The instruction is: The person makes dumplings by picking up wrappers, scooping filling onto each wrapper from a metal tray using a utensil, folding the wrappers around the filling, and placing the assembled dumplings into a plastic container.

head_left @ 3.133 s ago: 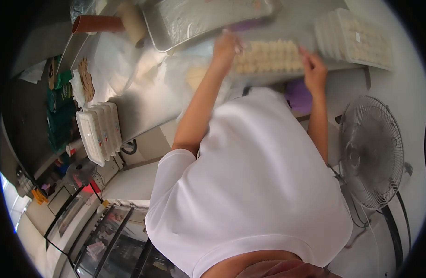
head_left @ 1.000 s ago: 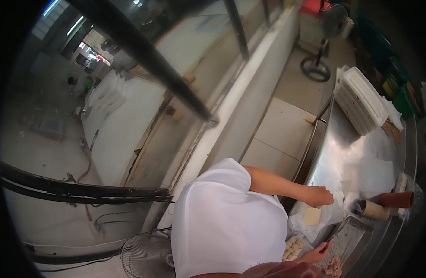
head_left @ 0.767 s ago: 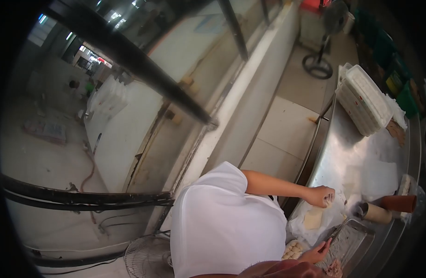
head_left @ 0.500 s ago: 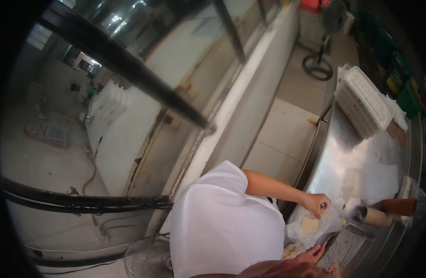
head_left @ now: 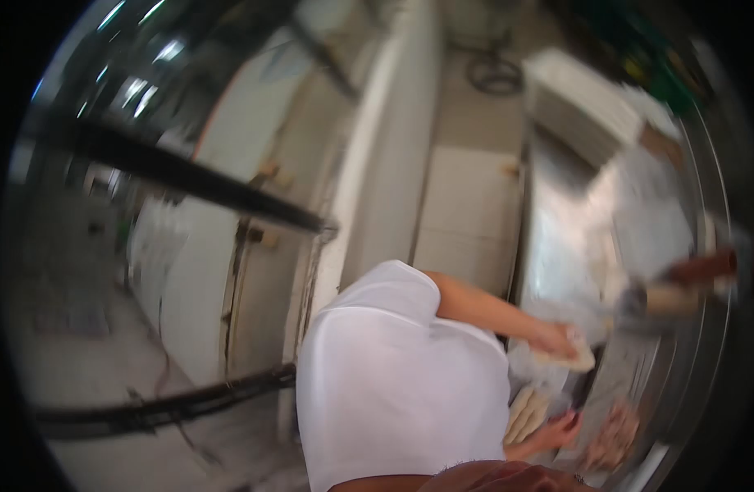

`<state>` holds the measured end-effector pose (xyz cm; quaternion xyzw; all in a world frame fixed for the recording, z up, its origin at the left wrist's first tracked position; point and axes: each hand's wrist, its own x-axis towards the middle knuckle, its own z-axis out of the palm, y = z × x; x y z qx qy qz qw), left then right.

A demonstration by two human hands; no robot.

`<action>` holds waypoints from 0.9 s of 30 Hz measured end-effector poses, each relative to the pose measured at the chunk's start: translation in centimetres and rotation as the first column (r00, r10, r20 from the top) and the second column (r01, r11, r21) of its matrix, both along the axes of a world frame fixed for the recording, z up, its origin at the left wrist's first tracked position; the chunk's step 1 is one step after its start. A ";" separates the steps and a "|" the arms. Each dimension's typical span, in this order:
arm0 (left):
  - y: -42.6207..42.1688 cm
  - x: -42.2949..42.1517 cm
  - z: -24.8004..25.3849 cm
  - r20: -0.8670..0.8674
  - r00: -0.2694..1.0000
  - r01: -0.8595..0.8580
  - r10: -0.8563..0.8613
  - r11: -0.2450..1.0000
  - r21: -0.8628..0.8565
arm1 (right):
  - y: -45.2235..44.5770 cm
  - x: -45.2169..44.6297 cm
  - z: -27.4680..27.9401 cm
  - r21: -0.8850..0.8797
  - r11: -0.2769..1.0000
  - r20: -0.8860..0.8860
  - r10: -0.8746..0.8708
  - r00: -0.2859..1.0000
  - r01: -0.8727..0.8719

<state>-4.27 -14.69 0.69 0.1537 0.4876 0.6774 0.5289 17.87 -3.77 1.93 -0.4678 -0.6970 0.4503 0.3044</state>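
Observation:
Pale, flat dough sheet (head_left: 584,359) hangs from the fingers of my left hand (head_left: 555,338), above a plastic sheet (head_left: 528,366). My right hand (head_left: 557,430) is lower in the view, its blurred fingers curled round something small and dark that I cannot make out. Just left of that hand lie several pale dumplings (head_left: 526,412) in rows. Pinkish filling (head_left: 613,435) sits on a metal tray (head_left: 627,361) to the right of it.
A stack of white lidded containers (head_left: 586,102) stands farther along the metal table (head_left: 557,238). Brown and tan tubes (head_left: 670,301) lie beyond the tray. Black rails (head_left: 205,184) and a low white wall (head_left: 375,123) are on the left.
The view has swung and blurred. My left hand has lifted the dough sheet off the plastic, where it was pinching at it. More of the dumplings and filling now shows by my right hand.

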 end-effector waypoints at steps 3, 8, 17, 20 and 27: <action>1.5 0.5 -3.0 0.049 0.990 0.132 -0.133 0.991 0.014 | -1.1 0.3 1.8 -0.127 0.985 0.019 -0.112 0.994 0.113; 2.7 0.9 -1.1 0.362 0.913 0.183 -0.190 0.982 0.052 | -0.8 4.4 4.3 0.103 0.993 0.323 -0.093 0.942 0.063; 6.1 1.7 -3.1 0.494 0.839 0.318 -0.228 0.942 -0.106 | 7.8 12.9 4.0 0.476 0.877 0.658 -0.404 0.636 0.064; 7.0 1.8 -3.6 0.599 0.755 0.364 -0.268 0.930 -0.043 | 12.6 13.4 2.6 0.575 0.816 0.685 -0.447 0.576 -0.051; 6.6 1.9 -1.4 0.606 0.770 0.327 -0.201 0.939 -0.104 | 19.5 12.7 -1.3 0.359 0.898 0.864 -0.217 0.454 -0.255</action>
